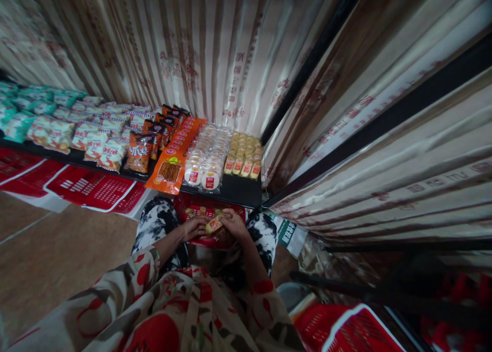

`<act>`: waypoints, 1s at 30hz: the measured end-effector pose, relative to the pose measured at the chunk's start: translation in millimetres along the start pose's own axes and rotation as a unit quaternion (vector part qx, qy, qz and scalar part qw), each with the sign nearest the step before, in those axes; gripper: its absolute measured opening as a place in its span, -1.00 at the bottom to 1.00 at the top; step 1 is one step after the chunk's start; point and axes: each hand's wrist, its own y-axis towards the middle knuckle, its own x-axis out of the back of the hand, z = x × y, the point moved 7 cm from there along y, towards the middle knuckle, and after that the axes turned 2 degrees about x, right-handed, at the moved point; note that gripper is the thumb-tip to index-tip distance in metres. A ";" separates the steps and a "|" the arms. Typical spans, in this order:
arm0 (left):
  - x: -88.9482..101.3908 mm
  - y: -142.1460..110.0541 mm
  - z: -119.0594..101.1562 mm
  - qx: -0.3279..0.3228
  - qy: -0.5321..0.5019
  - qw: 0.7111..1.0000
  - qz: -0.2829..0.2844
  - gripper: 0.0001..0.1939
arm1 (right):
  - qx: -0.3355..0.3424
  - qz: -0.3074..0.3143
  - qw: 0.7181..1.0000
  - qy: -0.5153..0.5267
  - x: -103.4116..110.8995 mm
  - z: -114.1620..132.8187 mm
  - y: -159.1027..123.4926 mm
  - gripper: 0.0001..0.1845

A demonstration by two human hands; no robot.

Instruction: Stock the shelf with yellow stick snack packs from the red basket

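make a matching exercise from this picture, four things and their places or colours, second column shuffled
Things
1. red basket
2. pack above it
3. teal bags
4. trousers

Places or colours
A. black and white
B. held between left hand and right hand
C. left end of the shelf
D. below both hands

Pairs: 1-D, 2-B, 3-C, 4-A

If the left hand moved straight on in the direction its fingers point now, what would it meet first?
Probably the yellow pack held over the red basket, which the left hand seems to touch, though depth is unclear.
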 end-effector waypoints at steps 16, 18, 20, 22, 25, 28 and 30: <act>-33.2 -2.8 -21.8 -0.088 0.111 0.990 0.026 -0.53 | 0.046 -0.012 0.998 -0.033 18.5 30.1 2.9 -0.58; -38.4 -4.8 -26.9 -0.106 0.111 0.988 0.025 -0.55 | 0.058 -0.015 0.998 -0.029 21.6 36.8 3.1 -0.58; -43.7 -6.9 -32.4 -0.125 0.108 0.986 0.025 -0.57 | 0.064 -0.026 0.997 -0.020 25.5 43.1 2.8 -0.56; -48.8 -7.9 -38.0 -0.143 0.098 0.984 0.027 -0.58 | 0.065 -0.038 0.997 -0.005 28.8 48.3 2.2 -0.51; -54.8 -7.4 -48.1 -0.172 0.083 0.981 0.017 -0.57 | 0.073 -0.051 0.996 0.025 32.0 55.5 0.9 -0.43; -61.7 -6.6 -60.7 -0.197 0.069 0.978 0.003 -0.55 | 0.079 -0.049 0.995 0.046 33.2 61.0 -1.0 -0.44; -67.1 -6.4 -69.2 -0.209 0.063 0.976 -0.003 -0.55 | 0.081 -0.040 0.995 0.042 33.3 63.5 -2.2 -0.48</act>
